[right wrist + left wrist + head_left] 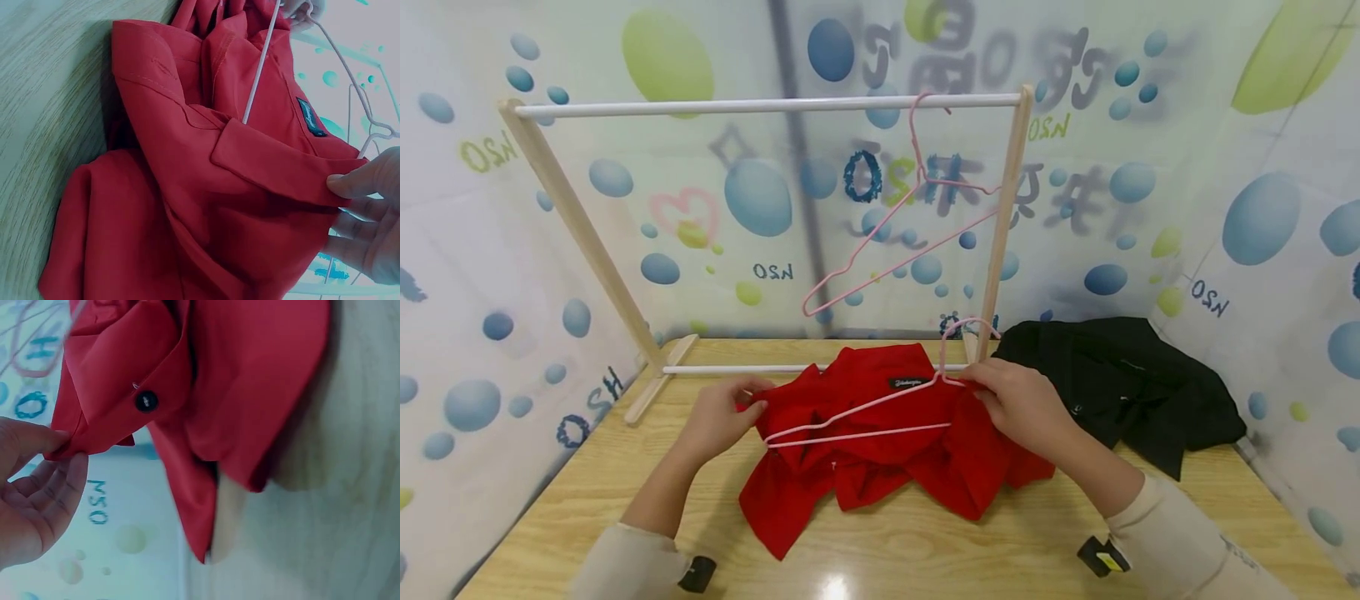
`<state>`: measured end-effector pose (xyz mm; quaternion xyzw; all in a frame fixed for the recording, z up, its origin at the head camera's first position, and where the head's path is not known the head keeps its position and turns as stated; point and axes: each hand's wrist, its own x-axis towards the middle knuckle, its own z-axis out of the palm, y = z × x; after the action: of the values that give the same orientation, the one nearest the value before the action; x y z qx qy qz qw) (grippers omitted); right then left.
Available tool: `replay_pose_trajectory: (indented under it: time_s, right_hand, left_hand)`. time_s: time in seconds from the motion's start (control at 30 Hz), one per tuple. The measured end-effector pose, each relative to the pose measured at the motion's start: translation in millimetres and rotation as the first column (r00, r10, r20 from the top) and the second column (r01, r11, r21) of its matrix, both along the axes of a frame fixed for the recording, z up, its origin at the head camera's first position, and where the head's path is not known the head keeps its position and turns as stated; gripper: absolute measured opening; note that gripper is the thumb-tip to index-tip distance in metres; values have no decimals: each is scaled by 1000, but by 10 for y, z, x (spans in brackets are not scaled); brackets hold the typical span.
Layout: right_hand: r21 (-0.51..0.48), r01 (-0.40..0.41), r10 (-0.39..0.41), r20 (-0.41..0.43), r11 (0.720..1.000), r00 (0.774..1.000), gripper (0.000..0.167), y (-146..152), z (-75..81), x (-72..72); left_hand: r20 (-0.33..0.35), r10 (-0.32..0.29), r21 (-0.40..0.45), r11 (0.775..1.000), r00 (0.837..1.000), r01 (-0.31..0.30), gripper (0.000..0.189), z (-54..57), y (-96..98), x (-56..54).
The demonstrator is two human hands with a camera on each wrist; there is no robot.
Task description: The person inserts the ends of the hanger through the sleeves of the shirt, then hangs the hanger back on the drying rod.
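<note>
A red jacket [880, 467] with a dark neck label lies gathered on the table. Over it lies a pink hanger [942, 354], its hook pointing up; one end sits near the jacket's left side, while the other goes under the cloth at right. My left hand [722, 417] pinches the jacket's left edge between thumb and fingers; a black button [146, 401] shows close by in the left wrist view. With thumb and fingers, my right hand [1026, 408] holds the jacket's right edge beside the hanger's neck. That collar edge is folded over in the right wrist view.
Behind the jacket stands a rack with wooden posts [1006, 225] and a white top rail [722, 107]. A second pink hanger [880, 225] hangs near its right post. To the right, a black garment [1120, 367] lies on the wooden table [865, 558].
</note>
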<state>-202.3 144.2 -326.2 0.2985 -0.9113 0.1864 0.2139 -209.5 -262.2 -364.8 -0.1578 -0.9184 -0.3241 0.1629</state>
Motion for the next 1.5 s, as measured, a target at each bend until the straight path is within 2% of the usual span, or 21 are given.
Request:
replay_pose_trajectory:
  time_s: [0.13,0.33,0.5,0.67,0.77,0.93,1.03,1.2,1.5]
  right_hand:
    - [25,43,-44,7,999,999,33,-10,-23,-12]
    - [69,117,-120,40,991,992,29,-55,-26,-20]
    - [110,167,-173,50,980,984,31,-84,-32,-32]
    - [150,217,-229,66,964,971,36,-99,-26,-35]
    - [173,234,-250,73,957,966,39,-112,-25,-48]
    - [183,256,-272,66,949,960,38,-127,-24,-69]
    - [173,263,-280,77,949,957,36,-135,-15,-69]
    - [144,258,-275,110,955,955,34,-164,10,-53]
    - [102,242,-251,96,965,963,27,-244,18,-22]
  left_hand:
    - [-96,-6,-17,1000,995,4,20,118,11,92]
    - [-262,-45,-95,995,964,20,22,275,97,224]
    - [-326,-77,-164,986,942,24,22,410,229,335]
    - [-360,-95,-185,982,928,29,24,525,407,456]
    - [-404,-111,-184,982,908,38,25,568,536,519]
    - [-487,-155,-179,981,860,75,24,553,776,583]
    - [-511,-164,-196,978,844,71,23,506,929,612]
    - [-508,-169,-224,973,844,60,23,419,1156,612]
    - [-502,-236,-217,966,832,143,24,294,1495,538]
